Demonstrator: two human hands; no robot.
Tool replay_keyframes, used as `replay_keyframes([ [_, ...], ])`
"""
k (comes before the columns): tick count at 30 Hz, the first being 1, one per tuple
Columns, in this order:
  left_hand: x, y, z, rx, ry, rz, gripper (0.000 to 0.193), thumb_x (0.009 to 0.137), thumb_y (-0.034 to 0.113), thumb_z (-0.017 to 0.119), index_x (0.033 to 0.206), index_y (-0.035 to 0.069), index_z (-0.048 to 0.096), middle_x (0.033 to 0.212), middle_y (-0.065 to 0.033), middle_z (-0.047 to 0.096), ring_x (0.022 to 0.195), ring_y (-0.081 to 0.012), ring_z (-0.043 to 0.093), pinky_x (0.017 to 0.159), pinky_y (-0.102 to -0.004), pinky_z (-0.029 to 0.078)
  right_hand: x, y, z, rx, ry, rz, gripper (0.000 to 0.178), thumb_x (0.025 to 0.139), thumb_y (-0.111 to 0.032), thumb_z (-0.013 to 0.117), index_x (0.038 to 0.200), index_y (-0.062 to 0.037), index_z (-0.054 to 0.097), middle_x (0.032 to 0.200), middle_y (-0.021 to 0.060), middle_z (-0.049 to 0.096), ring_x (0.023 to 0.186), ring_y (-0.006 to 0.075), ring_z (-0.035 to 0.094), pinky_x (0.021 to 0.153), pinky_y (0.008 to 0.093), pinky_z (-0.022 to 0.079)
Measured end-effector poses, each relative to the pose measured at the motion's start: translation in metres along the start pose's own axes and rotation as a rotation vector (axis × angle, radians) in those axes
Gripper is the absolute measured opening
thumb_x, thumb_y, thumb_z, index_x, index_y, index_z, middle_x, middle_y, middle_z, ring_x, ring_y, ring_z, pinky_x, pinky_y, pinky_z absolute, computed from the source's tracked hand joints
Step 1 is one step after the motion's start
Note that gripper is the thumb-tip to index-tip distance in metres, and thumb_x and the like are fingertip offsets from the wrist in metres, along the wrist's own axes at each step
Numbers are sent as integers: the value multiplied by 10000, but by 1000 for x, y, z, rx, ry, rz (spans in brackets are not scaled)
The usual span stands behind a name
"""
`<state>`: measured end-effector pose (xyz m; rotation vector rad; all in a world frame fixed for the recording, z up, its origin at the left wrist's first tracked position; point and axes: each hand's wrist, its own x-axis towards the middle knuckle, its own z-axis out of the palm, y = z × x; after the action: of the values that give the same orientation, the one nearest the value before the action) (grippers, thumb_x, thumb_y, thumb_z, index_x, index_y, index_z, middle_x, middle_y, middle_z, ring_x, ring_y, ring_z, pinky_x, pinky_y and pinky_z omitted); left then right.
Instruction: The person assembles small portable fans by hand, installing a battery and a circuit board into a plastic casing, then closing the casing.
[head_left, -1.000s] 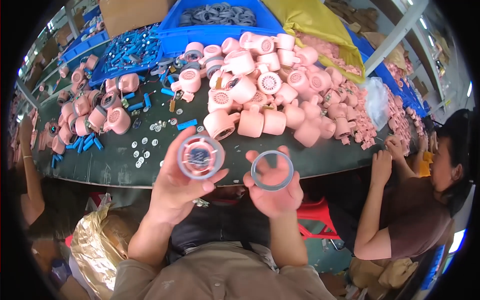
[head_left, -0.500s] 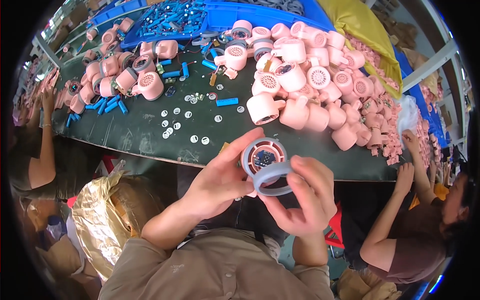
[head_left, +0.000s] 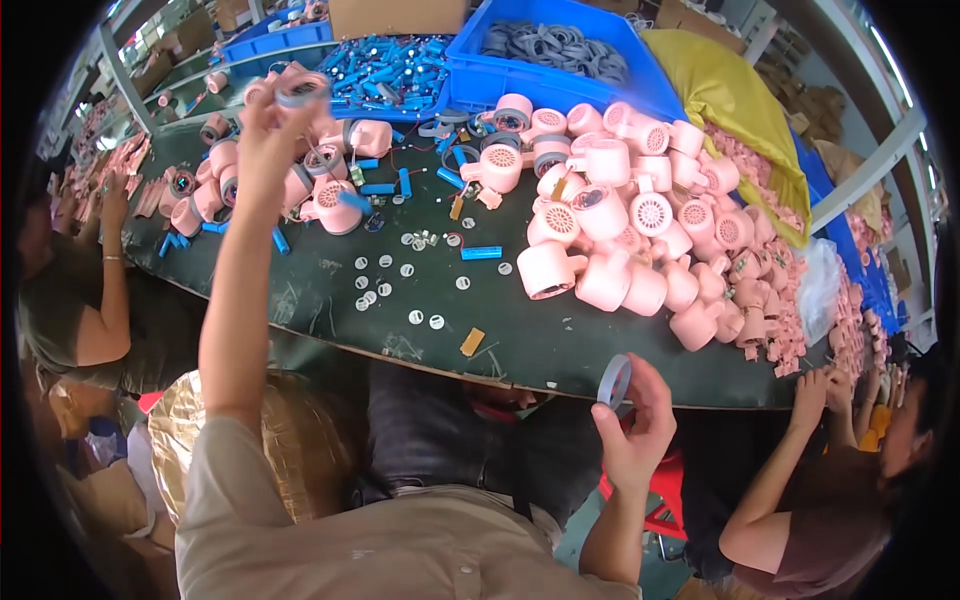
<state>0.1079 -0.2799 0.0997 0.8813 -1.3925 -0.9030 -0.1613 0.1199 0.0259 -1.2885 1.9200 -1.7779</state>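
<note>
Grey ring (head_left: 614,381) pinched edge-on in the right hand (head_left: 634,432), low by the near edge of the dark table (head_left: 520,340).

Left hand (head_left: 265,150) is stretched far out over the table, fingers closed on a round pink piece with a grey ring face (head_left: 301,89), as best I can tell at that distance. Beyond lie small white discs (head_left: 385,285), blue batteries (head_left: 480,252), a heap of pink fan housings (head_left: 620,230) and a blue bin of grey rings (head_left: 555,45). Other workers' arms (head_left: 790,480) flank the table.

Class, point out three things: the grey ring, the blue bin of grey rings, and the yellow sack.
grey ring (head_left: 614,381), head view, on its band.
blue bin (head_left: 470,72), head view, front wall.
yellow sack (head_left: 735,100), head view, top fold.
</note>
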Motion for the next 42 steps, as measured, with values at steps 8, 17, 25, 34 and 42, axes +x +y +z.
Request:
replay_keyframes([
  [8,13,-41,52,565,174,610,574,796,168,739,1299,-12,531,1296,-210,580,1241,-392,520,1077,-456,386,2,13,9,44,2,57,609,762,-16,801,1317,33,554,1284,156,609,1091,219,656,912,336,539],
  [17,-40,-50,191,781,-706,268,609,774,353,790,1297,125,574,1301,-208,573,1137,-398,612,934,-482,519,-2,0,18,64,11,176,652,790,-20,749,1386,38,491,1230,188,634,1094,231,653,941,353,527],
  [25,-97,32,121,-679,-669,-630,496,1070,427,379,1439,100,432,1227,-104,627,937,-250,678,759,-339,553,14,-6,27,341,-26,8,714,792,-63,747,1424,35,430,1396,193,482,1229,339,573,1002,442,503],
  [34,-216,43,94,-897,-632,-835,553,1067,382,415,1507,62,312,1437,-164,491,1285,-278,530,1049,-428,476,60,-51,73,-250,-174,-655,601,685,13,814,1254,27,622,1227,175,637,1021,347,631,839,417,541],
  [42,-233,42,93,-966,-686,-744,499,1074,352,383,1431,4,401,1474,-230,434,1244,-292,562,1038,-408,481,45,-43,68,-236,-128,-838,642,647,-27,877,1238,-2,626,1201,169,657,988,337,627,763,387,552],
])
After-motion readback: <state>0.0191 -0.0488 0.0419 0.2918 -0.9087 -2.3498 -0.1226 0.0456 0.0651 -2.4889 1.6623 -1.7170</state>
